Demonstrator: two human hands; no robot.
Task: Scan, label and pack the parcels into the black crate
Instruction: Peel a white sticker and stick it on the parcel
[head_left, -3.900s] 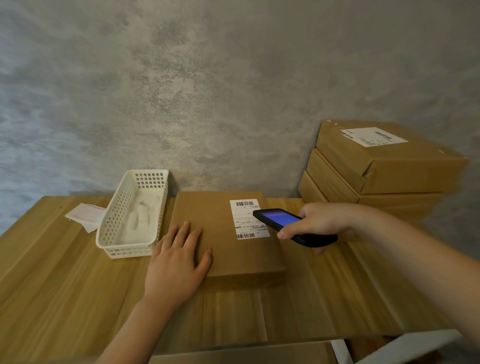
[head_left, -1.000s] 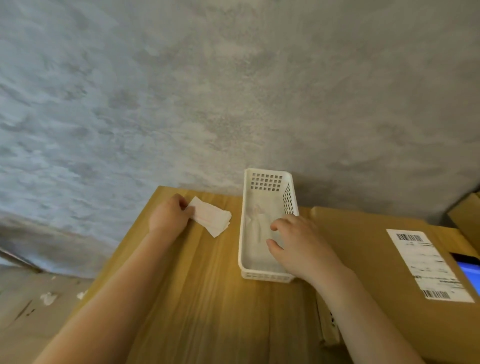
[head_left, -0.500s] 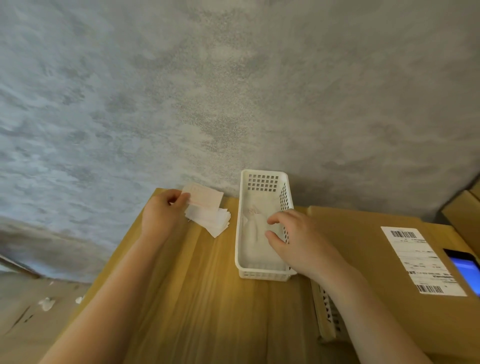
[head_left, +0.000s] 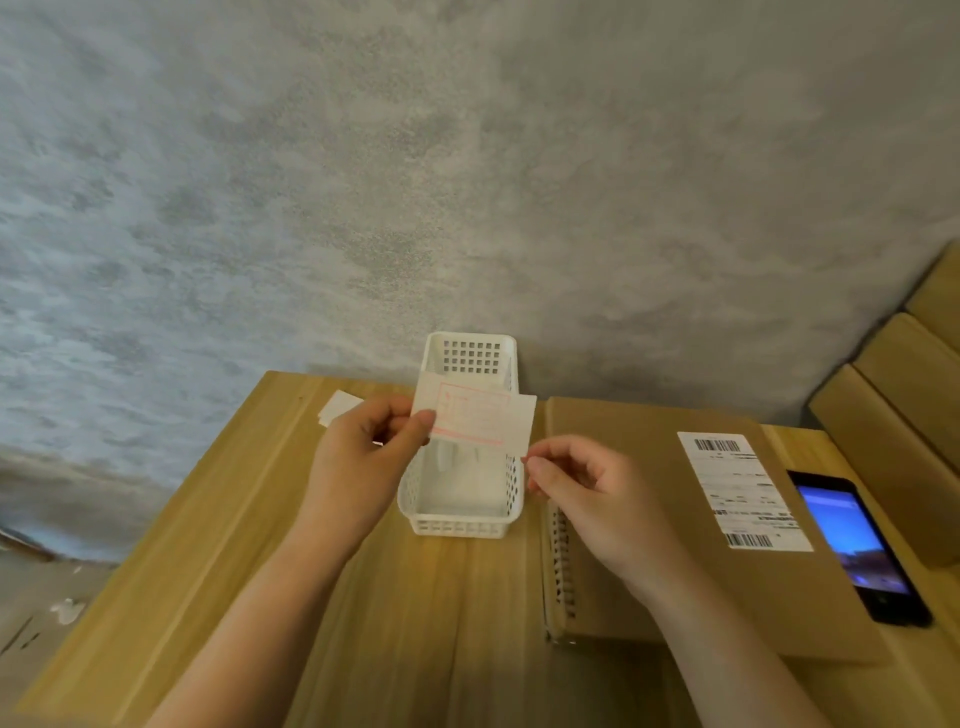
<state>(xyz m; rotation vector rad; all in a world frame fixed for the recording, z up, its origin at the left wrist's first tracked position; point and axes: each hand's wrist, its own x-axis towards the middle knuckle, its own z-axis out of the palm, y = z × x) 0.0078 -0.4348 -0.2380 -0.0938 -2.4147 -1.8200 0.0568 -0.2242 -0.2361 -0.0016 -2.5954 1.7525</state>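
A label (head_left: 475, 418) is held above the basket (head_left: 470, 525), pinched at its left edge by the left hand (head_left: 363, 467) and at its lower right corner by the right hand (head_left: 597, 499); the parcel (head_left: 649, 519) lies right of the basket.

Red print on the white paper label (head_left: 475, 418) is illegible; stacked brown cardboard boxes (head_left: 914, 384) are cropped at the right edge.

Both forearms bare to the frame edge, no sleeves, rings or watch visible
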